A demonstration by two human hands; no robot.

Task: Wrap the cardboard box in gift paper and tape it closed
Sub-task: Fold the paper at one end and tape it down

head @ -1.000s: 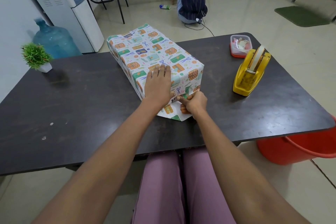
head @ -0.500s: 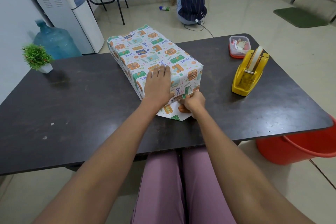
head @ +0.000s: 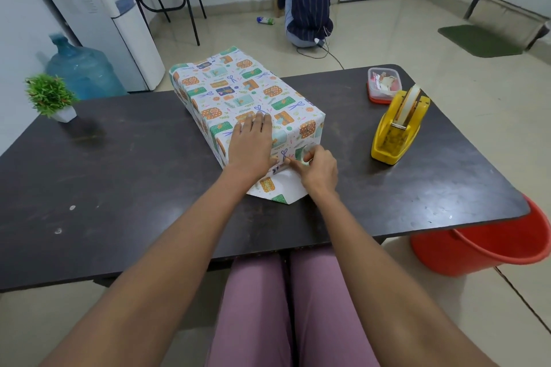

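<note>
The long box (head: pixel 235 89) lies on the dark table (head: pixel 119 176), covered in white gift paper printed with orange and green presents. My left hand (head: pixel 252 143) presses flat on the top of its near end, fingers straight. At the near end face my right hand (head: pixel 317 171) has its fingers curled, pinching the folded paper against the box. A triangular paper flap (head: pixel 280 191) lies on the table under both hands. A yellow tape dispenser (head: pixel 398 125) stands to the right of the box.
A small plastic tub with a red base (head: pixel 383 86) sits behind the dispenser, a potted plant (head: pixel 52 97) at the table's far left. A red bucket (head: pixel 489 244) stands on the floor at the right. A person in a striped shirt (head: pixel 307 0) crouches beyond the table.
My right hand has shifted slightly up along the near end face, working the folded paper. The left hand stays pressed on the box top.
</note>
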